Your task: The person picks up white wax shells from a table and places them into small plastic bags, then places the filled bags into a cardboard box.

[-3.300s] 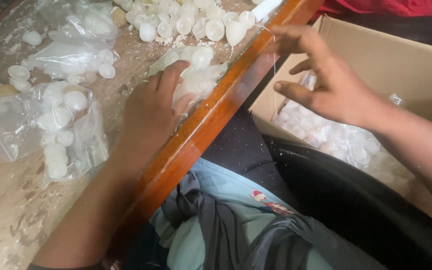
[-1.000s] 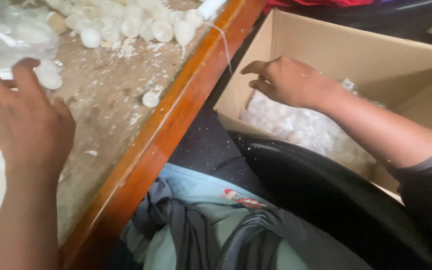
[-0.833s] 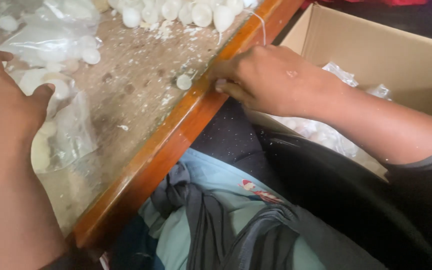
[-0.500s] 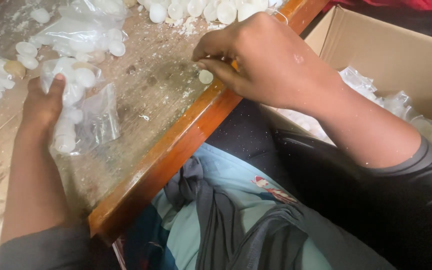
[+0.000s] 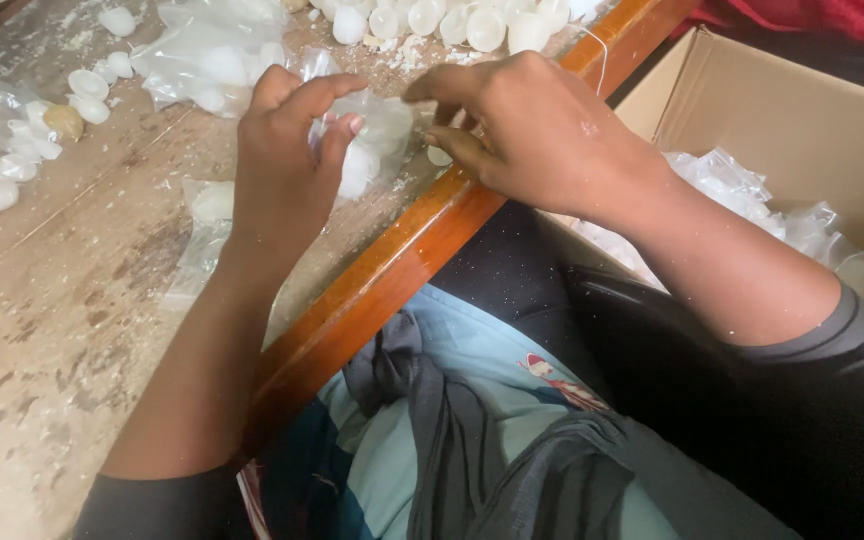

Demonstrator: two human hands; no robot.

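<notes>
We are pinching a clear bag (image 5: 367,140) of white pieces with our left hand (image 5: 282,165), near the table's wooden edge (image 5: 392,265). Our right hand (image 5: 542,130) is nipping one white piece (image 5: 439,156) beside the bag; the cardboard box (image 5: 782,110) is sitting right of the edge.

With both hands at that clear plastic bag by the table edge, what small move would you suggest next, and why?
Probably slip the small white round piece pinched at the right hand fingertips into the clear plastic bag that the left hand holds. The piece sits right beside the bag, which already holds similar white pieces, near the wooden table edge.
</notes>
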